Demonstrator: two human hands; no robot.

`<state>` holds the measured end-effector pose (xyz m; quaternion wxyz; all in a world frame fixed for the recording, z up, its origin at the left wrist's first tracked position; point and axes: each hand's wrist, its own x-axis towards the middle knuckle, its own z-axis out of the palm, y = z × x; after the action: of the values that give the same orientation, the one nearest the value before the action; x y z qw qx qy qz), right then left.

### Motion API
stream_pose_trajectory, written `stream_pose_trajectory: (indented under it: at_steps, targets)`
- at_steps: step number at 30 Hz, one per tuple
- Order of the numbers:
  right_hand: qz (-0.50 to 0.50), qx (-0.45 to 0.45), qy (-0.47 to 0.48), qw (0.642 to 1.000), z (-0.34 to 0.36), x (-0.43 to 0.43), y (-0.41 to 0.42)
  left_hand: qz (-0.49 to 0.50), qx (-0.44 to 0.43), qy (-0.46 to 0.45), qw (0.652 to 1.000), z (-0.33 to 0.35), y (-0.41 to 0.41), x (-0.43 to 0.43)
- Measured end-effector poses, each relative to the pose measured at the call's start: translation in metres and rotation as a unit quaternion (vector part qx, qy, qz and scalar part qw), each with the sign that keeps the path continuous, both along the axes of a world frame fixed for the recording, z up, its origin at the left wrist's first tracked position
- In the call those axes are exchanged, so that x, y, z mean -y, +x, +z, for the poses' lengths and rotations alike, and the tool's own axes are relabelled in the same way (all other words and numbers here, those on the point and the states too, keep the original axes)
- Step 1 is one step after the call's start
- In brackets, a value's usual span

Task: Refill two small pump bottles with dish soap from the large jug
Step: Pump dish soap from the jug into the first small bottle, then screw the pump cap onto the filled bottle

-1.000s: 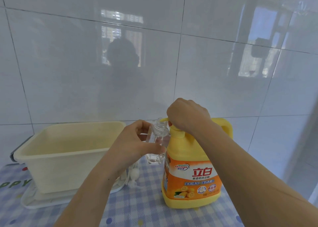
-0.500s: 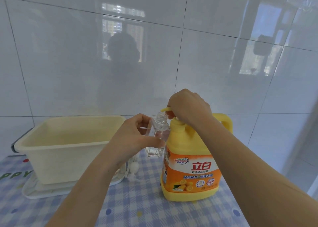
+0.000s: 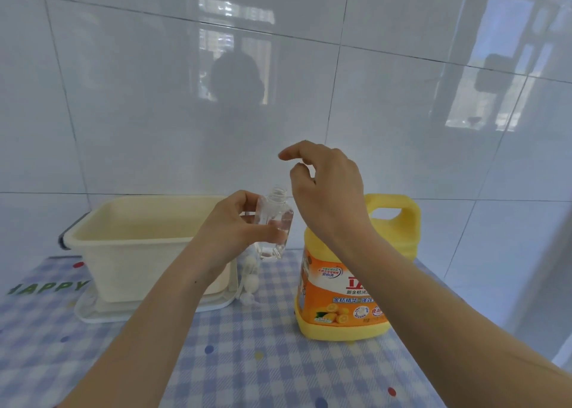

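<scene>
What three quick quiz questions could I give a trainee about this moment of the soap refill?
1. True or false: the small bottle in the left hand has its pump screwed on.
2. The right hand is: A) above the jug, holding nothing; B) gripping the jug's handle; C) holding the small bottle.
3. Fill in: the cream basin stands on a white ____.

Key: 1 false, the neck is open. 2 A. 3 tray.
</scene>
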<state>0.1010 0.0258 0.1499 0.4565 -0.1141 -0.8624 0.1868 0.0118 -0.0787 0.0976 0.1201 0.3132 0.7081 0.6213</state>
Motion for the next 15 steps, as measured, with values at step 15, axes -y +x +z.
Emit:
stream_pose_trajectory:
  at_steps: [15]
  targets:
    - [0.074,-0.016,0.001,0.997,-0.052,0.062,-0.003,0.099,0.052,0.041,0.993,-0.057,0.008,0.088]
